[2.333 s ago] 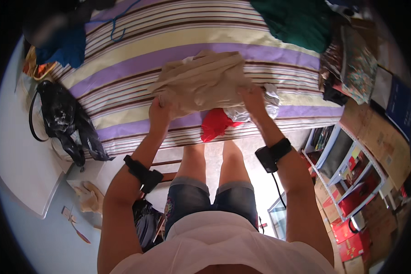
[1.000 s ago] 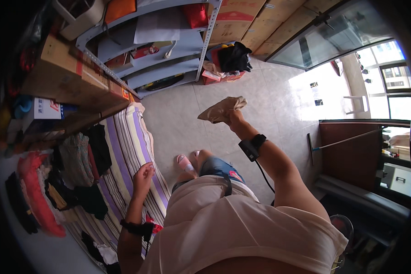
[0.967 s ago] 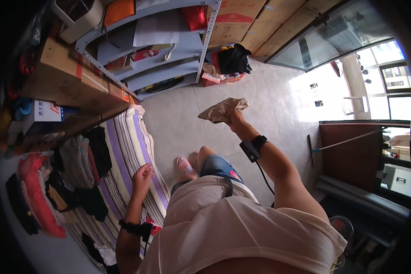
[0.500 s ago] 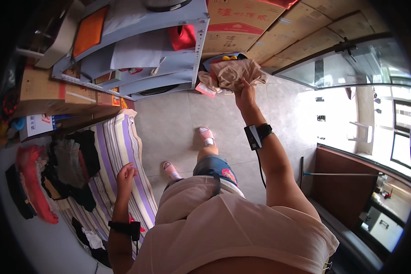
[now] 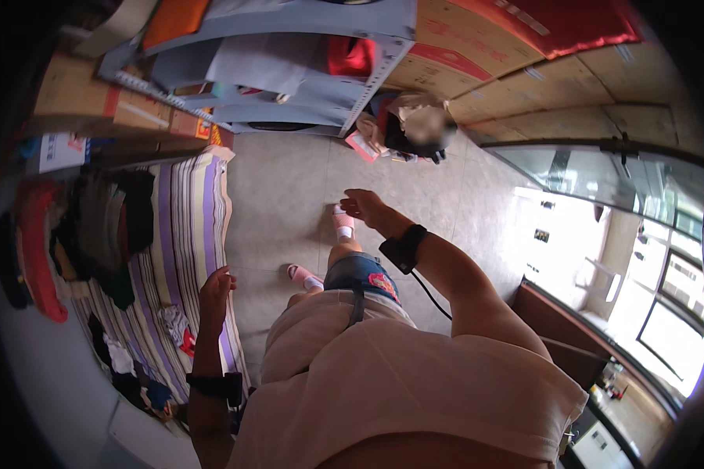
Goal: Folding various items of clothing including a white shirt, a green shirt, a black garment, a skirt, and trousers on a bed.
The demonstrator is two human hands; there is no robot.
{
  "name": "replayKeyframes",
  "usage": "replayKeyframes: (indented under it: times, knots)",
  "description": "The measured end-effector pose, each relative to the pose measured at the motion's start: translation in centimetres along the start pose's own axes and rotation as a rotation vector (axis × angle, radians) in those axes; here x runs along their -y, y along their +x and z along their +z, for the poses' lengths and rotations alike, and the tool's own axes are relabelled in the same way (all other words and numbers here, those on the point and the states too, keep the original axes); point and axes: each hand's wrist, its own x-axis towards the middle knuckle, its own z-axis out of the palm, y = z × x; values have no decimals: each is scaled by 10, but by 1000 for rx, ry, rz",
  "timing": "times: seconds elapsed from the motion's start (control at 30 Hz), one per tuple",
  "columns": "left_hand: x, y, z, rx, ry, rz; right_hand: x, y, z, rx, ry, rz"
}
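Observation:
My right hand [image 5: 363, 206] is over the floor just beyond my pink slippers, with fingers loosely apart and nothing in it. Beyond it, by the end of the shelf, a heap of light and dark cloth [image 5: 395, 134] sits in the corner. A beige cloth [image 5: 424, 123] is on top of that heap, partly blurred. My left hand [image 5: 217, 292] hangs beside the striped sheet [image 5: 181, 205] on the left, its fingers curled in with nothing visible in them. Both wrists wear a black band with a small device.
A blue-grey metal shelf [image 5: 321, 98] stands ahead, with cardboard boxes [image 5: 540, 94] stacked to its right. Dark and red clothes [image 5: 105, 230] are piled on the striped sheet. A glass door panel [image 5: 579, 176] is at the right. Grey floor tiles [image 5: 281, 180] lie between.
My right hand has let go of the beige cloth, which stays on the heap, and has drawn back toward me and leftward. My left hand stays curled at my side.

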Motion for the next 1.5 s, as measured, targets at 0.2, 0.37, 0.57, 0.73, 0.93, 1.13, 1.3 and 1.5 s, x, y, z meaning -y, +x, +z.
replayKeyframes:
  times: [0.2,0.37,0.57,0.73,0.93,1.13,1.3,1.5]
  knots:
    - [84,-80,-50,-214,-280,86,-38,-7,120,218,-388,42]
    - [175,-163,-103,-471,-239,164,-71,-29,229,316,-592,-69]
    - [281,-314,-153,-859,-190,-85,-175,-85,380,517,-944,-187]
    - [390,-388,-188,-1106,-223,-202,-285,-128,496,824,-1337,-363]
    - [488,-420,-250,-1252,-264,-292,-381,-156,596,1246,-1572,-489]
    - [567,-430,-306,-1192,-128,-590,-454,-140,682,1420,-1891,-755]
    - [611,-449,-368,-1181,-199,-564,-520,-131,746,1421,-1944,-666]
    - [709,-449,-463,-1350,-284,-505,-589,-157,800,1386,-1998,-574]
